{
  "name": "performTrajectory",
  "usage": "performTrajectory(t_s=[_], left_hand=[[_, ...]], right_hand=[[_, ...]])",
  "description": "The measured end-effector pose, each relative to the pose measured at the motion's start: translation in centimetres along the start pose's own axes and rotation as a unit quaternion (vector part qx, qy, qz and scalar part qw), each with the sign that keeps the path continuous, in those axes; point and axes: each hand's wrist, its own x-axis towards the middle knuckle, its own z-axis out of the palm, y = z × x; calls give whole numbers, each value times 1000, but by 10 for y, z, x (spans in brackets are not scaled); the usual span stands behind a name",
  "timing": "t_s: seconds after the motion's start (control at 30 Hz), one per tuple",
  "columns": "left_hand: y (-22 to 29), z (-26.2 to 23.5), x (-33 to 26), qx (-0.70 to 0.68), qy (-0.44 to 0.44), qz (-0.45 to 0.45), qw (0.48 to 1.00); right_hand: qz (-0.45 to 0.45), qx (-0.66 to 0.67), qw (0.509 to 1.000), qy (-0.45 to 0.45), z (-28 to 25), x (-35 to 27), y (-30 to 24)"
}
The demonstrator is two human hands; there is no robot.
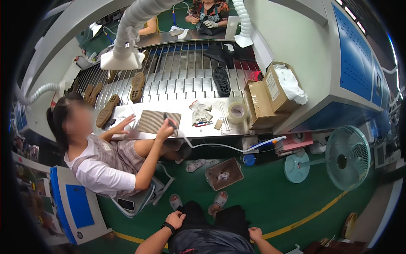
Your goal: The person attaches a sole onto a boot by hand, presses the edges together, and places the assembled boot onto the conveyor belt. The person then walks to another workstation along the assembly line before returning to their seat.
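So my black shorts (232,220) are what my hands are at: they're on my lap at the bottom of the view, both legs lying lengthwise away from me, hems toward the tabletop (211,132). Left grip (175,219) is loosely curled on the left thigh, touching the fabric, though I can't tell if it's pinching any. Right grip (255,234) is bent in beside the right thigh, and I honestly can't tell how tight it is or whether it's touching.

Past my feet there's a brown bin (230,167) on the floor, between me and the tabletop, longer side running roughly left to right, right end angled away. White hose (224,148) sags along the tabletop's front edge. On my left a seated co-worker (110,182) has an arm stretched over a ribbed board (150,122), dark tool (171,123) in hand. Gloves (201,113), a tape roll (237,112) and cardboard boxes (260,103) sit further right, plus a fan (347,157) off to my right.
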Motion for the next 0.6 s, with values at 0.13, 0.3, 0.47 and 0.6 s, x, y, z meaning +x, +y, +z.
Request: performTrajectory(t_s=[0.13, 0.3, 0.47, 0.6], left_hand=[[-25, 13, -20, -69, 25, -36, 997], [-56, 31, -32, -50, -8, -91, 995], [-65, 46, -28, -23, -56, -38, 997], [-60, 34, -30, -22, -78, -5, 997]], right_hand=[[-62, -129, 988, -58, -22, -13, -26], [-33, -89, 991, -94, -51, -26, -52], [-1, 26, 997, -73, -36, -52, -53], [-38, -70, 997, 13, -18, -100, -59]])
